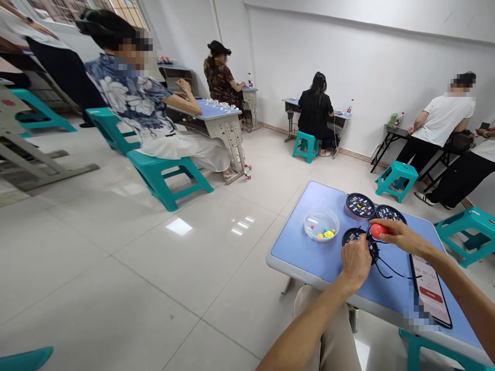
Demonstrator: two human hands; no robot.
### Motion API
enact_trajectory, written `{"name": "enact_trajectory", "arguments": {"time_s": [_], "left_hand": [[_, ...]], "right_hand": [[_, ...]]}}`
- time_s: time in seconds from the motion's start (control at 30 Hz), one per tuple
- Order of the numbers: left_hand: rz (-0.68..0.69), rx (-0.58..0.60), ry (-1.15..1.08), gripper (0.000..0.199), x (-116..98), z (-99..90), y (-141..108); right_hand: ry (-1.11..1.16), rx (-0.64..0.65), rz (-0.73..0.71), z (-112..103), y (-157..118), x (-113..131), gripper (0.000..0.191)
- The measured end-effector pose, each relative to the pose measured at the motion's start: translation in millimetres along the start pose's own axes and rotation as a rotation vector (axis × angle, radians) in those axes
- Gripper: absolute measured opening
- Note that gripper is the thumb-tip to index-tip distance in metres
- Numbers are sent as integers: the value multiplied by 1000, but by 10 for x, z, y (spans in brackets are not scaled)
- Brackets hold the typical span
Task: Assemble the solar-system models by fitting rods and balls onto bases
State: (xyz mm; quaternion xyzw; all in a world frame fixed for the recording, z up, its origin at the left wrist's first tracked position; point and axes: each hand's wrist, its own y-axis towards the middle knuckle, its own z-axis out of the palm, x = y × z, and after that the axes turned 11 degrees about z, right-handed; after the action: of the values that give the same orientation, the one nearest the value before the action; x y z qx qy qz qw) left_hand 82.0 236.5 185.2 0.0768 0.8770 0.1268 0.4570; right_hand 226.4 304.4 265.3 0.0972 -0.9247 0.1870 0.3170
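The left hand (pixel 356 260), fingers closed, pinches a round black drawstring pouch (pixel 353 236) on the blue surface (pixel 294 242), while the right hand (pixel 400 237) lies over a red ball (pixel 378 231) beside the pouch's cords, whether gripping it impossible to tell.

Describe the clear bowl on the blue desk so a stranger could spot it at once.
On the nearest blue-topped desk, look left of the round black cases. There sits a shallow clear plastic bowl, the only see-through thing there, holding a few small yellow, red and teal pieces.
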Motion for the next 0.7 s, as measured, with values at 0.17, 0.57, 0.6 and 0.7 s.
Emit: {"name": "enact_trajectory", "arguments": {"time_s": [0.17,0.57,0.6,0.7], "left_hand": [[-13,34,57,36,-13,-2,-5],[18,28,89,32,25,15,-10],[25,28,88,32,31,13,-11],[53,31,84,31,59,17,-11]], "right_hand": [[-170,-81,-90,38,7,-35,50],[-532,-198,-375,121,-98,72,45],[-573,-214,-402,134,-111,76,45],[-685,-254,-467,172,-133,82,44]]}}
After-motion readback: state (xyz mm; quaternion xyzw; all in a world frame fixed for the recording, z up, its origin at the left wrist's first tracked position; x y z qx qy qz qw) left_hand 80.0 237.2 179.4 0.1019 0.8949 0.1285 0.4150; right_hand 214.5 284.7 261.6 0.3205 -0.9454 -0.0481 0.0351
